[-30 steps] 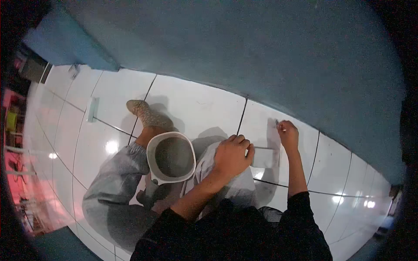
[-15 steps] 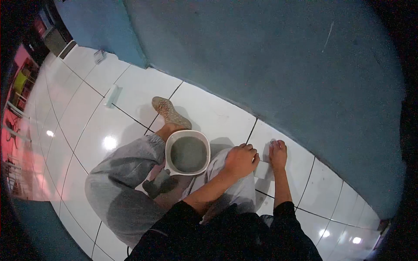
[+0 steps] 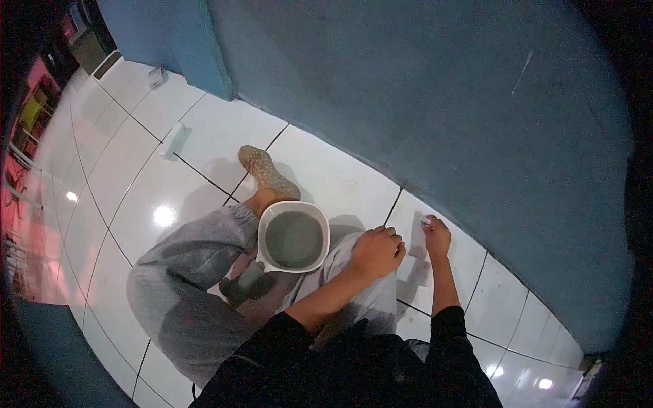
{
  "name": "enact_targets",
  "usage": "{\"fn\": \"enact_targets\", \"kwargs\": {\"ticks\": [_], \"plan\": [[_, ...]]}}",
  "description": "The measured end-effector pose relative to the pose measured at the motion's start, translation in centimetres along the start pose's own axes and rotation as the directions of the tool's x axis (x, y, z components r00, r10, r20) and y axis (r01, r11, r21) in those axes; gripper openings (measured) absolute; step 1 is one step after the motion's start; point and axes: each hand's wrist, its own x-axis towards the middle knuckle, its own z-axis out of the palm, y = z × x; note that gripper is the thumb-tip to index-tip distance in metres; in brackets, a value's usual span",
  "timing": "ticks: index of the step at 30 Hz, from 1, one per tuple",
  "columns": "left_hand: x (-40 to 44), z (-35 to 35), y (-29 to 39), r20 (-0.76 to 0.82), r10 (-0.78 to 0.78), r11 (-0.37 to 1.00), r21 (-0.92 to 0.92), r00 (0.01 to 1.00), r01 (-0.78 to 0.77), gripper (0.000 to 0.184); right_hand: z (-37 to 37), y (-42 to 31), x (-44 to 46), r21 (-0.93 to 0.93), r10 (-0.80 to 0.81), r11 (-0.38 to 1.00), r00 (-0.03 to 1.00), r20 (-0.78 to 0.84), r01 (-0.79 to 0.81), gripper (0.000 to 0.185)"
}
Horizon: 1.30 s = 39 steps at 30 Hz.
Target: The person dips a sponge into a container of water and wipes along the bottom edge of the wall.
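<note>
My right hand (image 3: 438, 238) is just above the white floor tiles near the foot of the wall, its fingertips pinched on a small white piece (image 3: 426, 220) too small to name. My left hand (image 3: 377, 250) rests on my bent knee with its fingers curled down; whatever may be under them is hidden. Left of that knee, a white tub (image 3: 327, 234) holds murky grey liquid (image 3: 294, 239), standing between my legs. A grey cloth-like shape (image 3: 246, 284) lies below the tub, partly in shadow; I cannot tell its kind.
A blue-grey wall (image 3: 422, 88) runs diagonally along the tiled floor (image 3: 340, 173). My foot in a dotted sock (image 3: 265, 170) points toward it. Farther left lie a pale oblong object (image 3: 173, 141) and a small clear packet (image 3: 157, 77). Chairs (image 3: 27, 129) stand at the far left.
My right hand has turned slightly, and its fingertips now show the white piece in a pinch. My left hand stays on the knee. The view has shifted a little.
</note>
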Motion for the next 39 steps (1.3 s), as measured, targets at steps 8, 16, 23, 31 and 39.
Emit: {"fn": "enact_targets", "kwargs": {"ticks": [8,16,23,31,39], "plan": [[0.0,-0.3,-0.1,0.052,-0.009,1.000,0.004,0.999,0.009,0.019,0.6,0.4,-1.2,-0.183,-0.207,0.961,0.978,0.021,0.207,0.024],[0.0,-0.2,0.1,0.034,-0.001,1.000,-0.010,0.999,0.002,0.019,-0.5,1.5,-0.7,-0.092,-0.285,0.948,0.939,0.190,0.306,0.028],[0.1,-0.2,0.1,0.042,-0.022,1.000,0.004,0.999,0.022,0.019,-0.6,1.5,1.5,-0.143,-0.297,0.938,0.946,0.131,0.314,0.008],[0.2,-0.2,0.0,0.039,-0.028,1.000,0.004,0.999,0.028,0.017,1.3,3.1,2.5,-0.107,-0.347,0.929,0.935,0.079,0.354,0.009],[0.2,-0.5,0.0,0.062,-0.035,0.998,-0.048,0.997,0.038,0.017,2.1,-4.6,7.8,-0.216,-0.640,0.718,0.749,0.170,0.662,0.006]]}}
